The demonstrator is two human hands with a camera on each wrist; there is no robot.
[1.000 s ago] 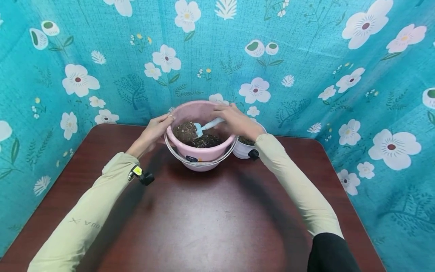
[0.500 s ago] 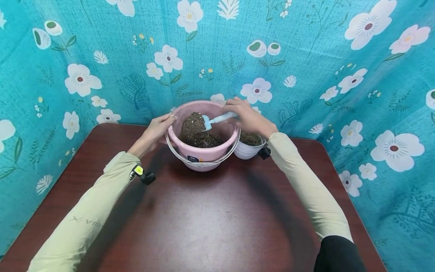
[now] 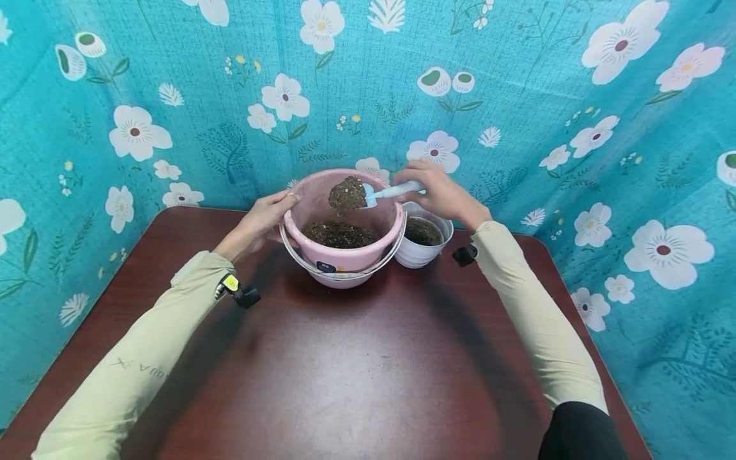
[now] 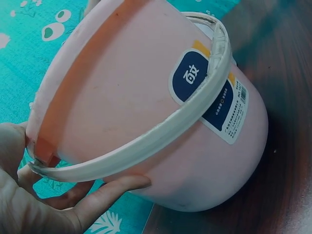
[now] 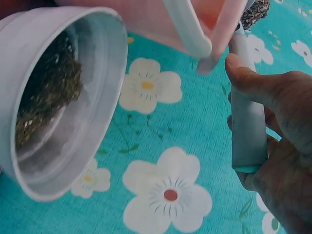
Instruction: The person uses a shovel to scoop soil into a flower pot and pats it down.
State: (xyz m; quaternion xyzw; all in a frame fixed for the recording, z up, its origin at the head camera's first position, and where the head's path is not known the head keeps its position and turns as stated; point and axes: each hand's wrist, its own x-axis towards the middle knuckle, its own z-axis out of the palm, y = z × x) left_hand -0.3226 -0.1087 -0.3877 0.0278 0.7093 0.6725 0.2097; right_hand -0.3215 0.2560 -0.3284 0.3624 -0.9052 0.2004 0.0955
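Note:
A pink bucket (image 3: 345,259) with dark soil (image 3: 338,234) in it stands at the back of the table. My left hand (image 3: 266,222) grips its left rim, the thumb over the edge and the fingers against the outer wall below the handle joint in the left wrist view. In my right hand (image 3: 439,191) is the pale blue handle of a small trowel (image 3: 397,190). A heap of soil (image 3: 347,193) covers its blade, held above the bucket's opening. Just right of the bucket, below my right hand, is a white pot (image 3: 418,254), partly filled with soil (image 5: 51,90).
The bucket's white handle (image 4: 146,146) hangs down across its front. A blue flowered cloth (image 3: 356,96) hangs close behind the bucket and pot. The brown table (image 3: 345,364) stretches toward me in front of them.
My right hand has lifted the trowel with its heap of soil up from the bucket's soil and moved it to the right. My left hand stays on the rim.

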